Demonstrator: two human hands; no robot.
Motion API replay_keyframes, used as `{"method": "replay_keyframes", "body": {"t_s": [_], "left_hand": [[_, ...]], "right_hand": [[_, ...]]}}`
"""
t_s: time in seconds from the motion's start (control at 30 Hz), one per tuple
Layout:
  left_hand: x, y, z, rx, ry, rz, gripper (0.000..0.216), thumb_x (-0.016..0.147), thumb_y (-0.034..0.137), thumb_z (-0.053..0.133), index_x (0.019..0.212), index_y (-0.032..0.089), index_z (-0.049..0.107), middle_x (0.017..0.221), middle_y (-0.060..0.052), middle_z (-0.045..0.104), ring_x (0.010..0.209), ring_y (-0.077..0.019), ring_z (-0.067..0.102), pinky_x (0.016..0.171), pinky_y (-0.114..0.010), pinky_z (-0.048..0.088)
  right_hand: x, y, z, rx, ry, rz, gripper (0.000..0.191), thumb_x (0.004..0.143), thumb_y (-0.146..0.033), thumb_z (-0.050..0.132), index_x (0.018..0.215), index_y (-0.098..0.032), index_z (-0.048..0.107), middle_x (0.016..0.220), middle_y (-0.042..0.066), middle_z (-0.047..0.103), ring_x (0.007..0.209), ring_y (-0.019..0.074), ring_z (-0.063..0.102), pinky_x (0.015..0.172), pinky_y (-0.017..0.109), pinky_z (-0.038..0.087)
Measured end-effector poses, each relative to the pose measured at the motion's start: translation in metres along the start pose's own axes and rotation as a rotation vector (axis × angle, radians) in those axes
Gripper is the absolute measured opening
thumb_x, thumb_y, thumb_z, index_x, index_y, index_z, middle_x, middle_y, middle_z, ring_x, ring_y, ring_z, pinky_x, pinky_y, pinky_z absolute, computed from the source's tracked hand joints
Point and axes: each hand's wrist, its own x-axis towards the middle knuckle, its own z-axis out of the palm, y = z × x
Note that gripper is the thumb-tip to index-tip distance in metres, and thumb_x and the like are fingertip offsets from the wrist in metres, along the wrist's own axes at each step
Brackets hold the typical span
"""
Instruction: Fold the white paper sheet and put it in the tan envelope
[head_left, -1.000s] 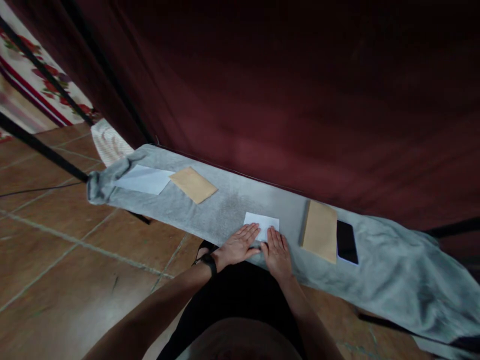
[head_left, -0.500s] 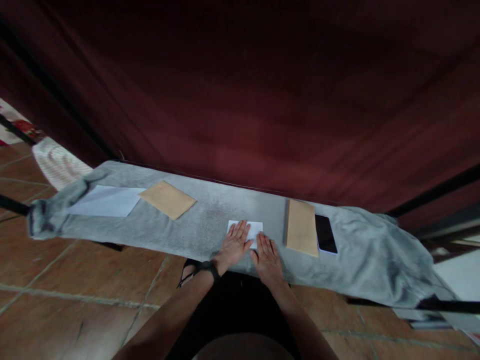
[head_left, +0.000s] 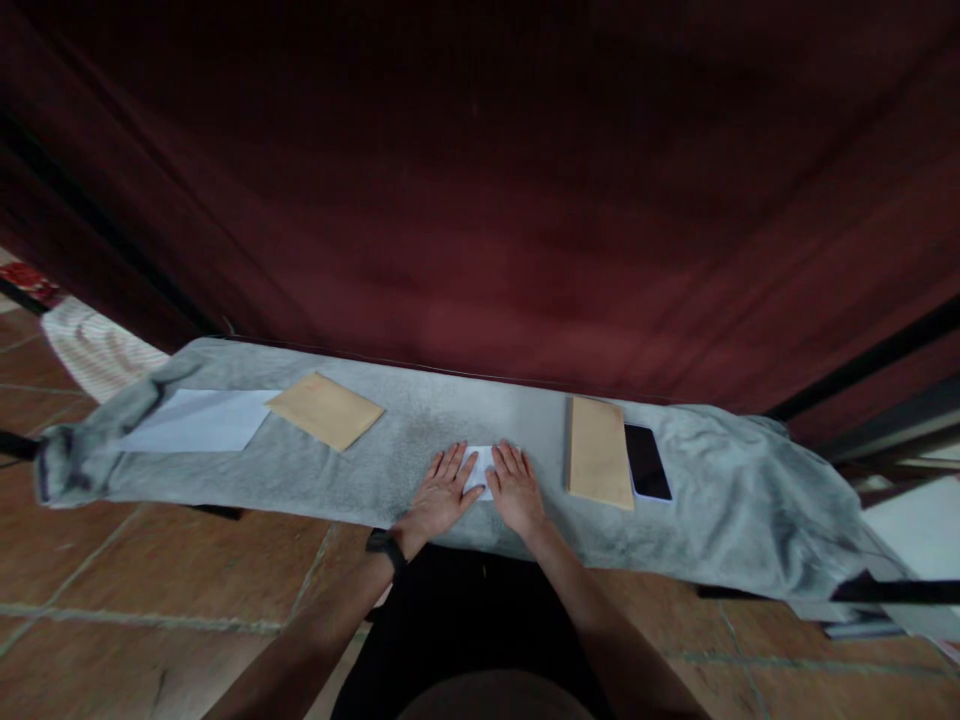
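Observation:
My left hand [head_left: 439,491] and my right hand [head_left: 514,486] lie flat, fingers spread, side by side on a small white folded paper [head_left: 478,468]. Only a narrow strip of the paper shows between them. It rests on a long bench covered with a grey cloth [head_left: 420,420]. A black band sits on my left wrist [head_left: 386,547].
A brown envelope [head_left: 597,463] and a black phone [head_left: 646,461] lie just right of my hands. Further left lie another brown envelope [head_left: 325,410] and a white sheet [head_left: 196,419]. A dark red curtain [head_left: 480,200] hangs behind the bench. Tiled floor [head_left: 150,590] is below.
Both hands slid forward over the white paper and now cover most of it. The view turned to the right and shows the bench more square-on.

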Motion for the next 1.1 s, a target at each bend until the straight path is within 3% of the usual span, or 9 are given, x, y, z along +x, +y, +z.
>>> {"method": "replay_keyframes", "body": {"t_s": [0.23,0.4,0.57,0.67,0.8,0.87,0.97,1.1], "left_hand": [[-0.003,-0.012,-0.013,0.000,-0.107,0.092,0.074,0.096,0.061,0.041,0.154,0.015,0.036,0.162,-0.019,0.030,0.152,-0.0309,0.026,0.122,-0.049,0.023],[0.005,-0.006,-0.023,0.020,-0.245,0.080,0.067,0.093,0.042,0.050,0.150,0.010,0.039,0.160,-0.026,0.031,0.150,-0.0365,0.028,0.118,-0.054,0.029],[0.009,0.010,-0.029,0.017,-0.295,0.070,0.063,0.083,0.018,0.052,0.145,0.006,0.046,0.155,-0.029,0.038,0.145,-0.0385,0.038,0.112,-0.056,0.037],[0.009,0.010,-0.037,-0.104,-0.194,0.037,0.051,0.084,0.013,0.048,0.133,0.012,0.058,0.144,-0.022,0.055,0.135,-0.0327,0.052,0.109,-0.052,0.042],[0.011,-0.001,-0.057,-0.223,-0.075,-0.005,0.030,0.094,0.024,0.044,0.107,0.023,0.071,0.112,-0.009,0.075,0.106,-0.0248,0.068,0.098,-0.040,0.050],[0.014,-0.006,-0.067,-0.328,-0.007,-0.080,0.027,0.094,0.032,0.047,0.099,0.023,0.071,0.097,-0.007,0.076,0.091,-0.0230,0.070,0.085,-0.034,0.053],[0.023,-0.009,-0.076,-0.730,0.139,-0.282,0.023,0.086,0.041,0.059,0.086,0.021,0.070,0.074,-0.001,0.069,0.069,-0.0180,0.064,0.065,-0.027,0.048],[0.034,-0.007,-0.077,-1.176,0.220,-0.455,0.029,0.075,0.045,0.070,0.083,0.017,0.066,0.067,0.002,0.063,0.061,-0.0136,0.058,0.059,-0.024,0.044]], "right_hand": [[-0.002,0.019,0.012,-0.048,0.058,0.064,0.056,0.105,-0.040,0.033,0.154,-0.013,0.037,0.158,0.013,0.040,0.148,0.0264,0.034,0.121,0.048,0.023],[-0.009,0.034,0.008,-0.065,0.094,0.063,0.055,0.104,-0.038,0.032,0.153,-0.013,0.040,0.158,0.012,0.041,0.146,0.0268,0.037,0.120,0.047,0.024],[-0.011,0.038,0.003,-0.040,0.084,0.077,0.052,0.104,-0.032,0.032,0.150,-0.011,0.044,0.157,0.012,0.043,0.146,0.0240,0.038,0.121,0.044,0.025],[-0.013,0.038,-0.001,0.019,0.093,0.082,0.050,0.103,-0.031,0.033,0.147,-0.013,0.049,0.154,0.012,0.047,0.144,0.0221,0.041,0.120,0.044,0.029],[-0.020,0.039,-0.014,0.228,0.129,0.080,0.045,0.102,-0.035,0.037,0.139,-0.019,0.058,0.144,0.010,0.060,0.135,0.0218,0.052,0.115,0.043,0.038],[-0.023,0.038,-0.024,0.389,0.147,0.064,0.044,0.101,-0.040,0.041,0.137,-0.024,0.059,0.136,0.007,0.066,0.128,0.0227,0.058,0.110,0.042,0.044],[-0.019,0.036,-0.039,0.628,0.163,0.057,0.041,0.097,-0.045,0.048,0.127,-0.024,0.066,0.122,0.006,0.073,0.112,0.0237,0.066,0.098,0.038,0.053],[-0.004,0.032,-0.045,0.802,0.159,0.200,0.036,0.091,-0.050,0.054,0.098,-0.021,0.073,0.087,0.002,0.075,0.082,0.0205,0.069,0.077,0.031,0.057]]}}
